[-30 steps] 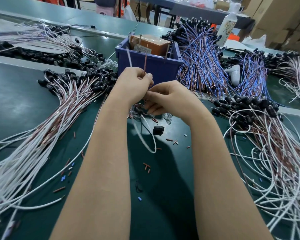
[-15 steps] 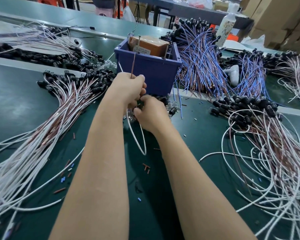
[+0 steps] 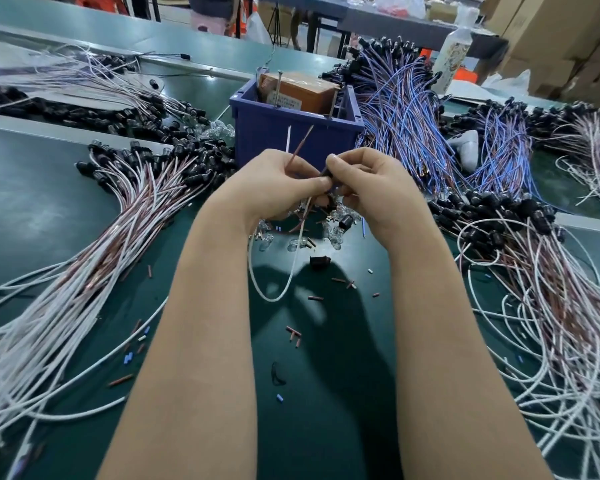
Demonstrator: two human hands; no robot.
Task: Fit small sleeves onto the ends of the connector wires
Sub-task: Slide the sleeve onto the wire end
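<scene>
Left hand [image 3: 274, 188] grips brown wire [image 3: 300, 147], tip pointing up-right. Right hand [image 3: 371, 181] pinches dark piece [image 3: 326, 173], likely a sleeve, just below-right of the tip.

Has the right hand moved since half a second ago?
Yes. The right hand rose and shifted right: from below the dark blue plastic bin to overlapping its lower right corner, beside the left hand.

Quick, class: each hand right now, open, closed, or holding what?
Left hand: holds the brown wire and white wire.
Right hand: pinches a small dark part; which part cannot be told.
</scene>
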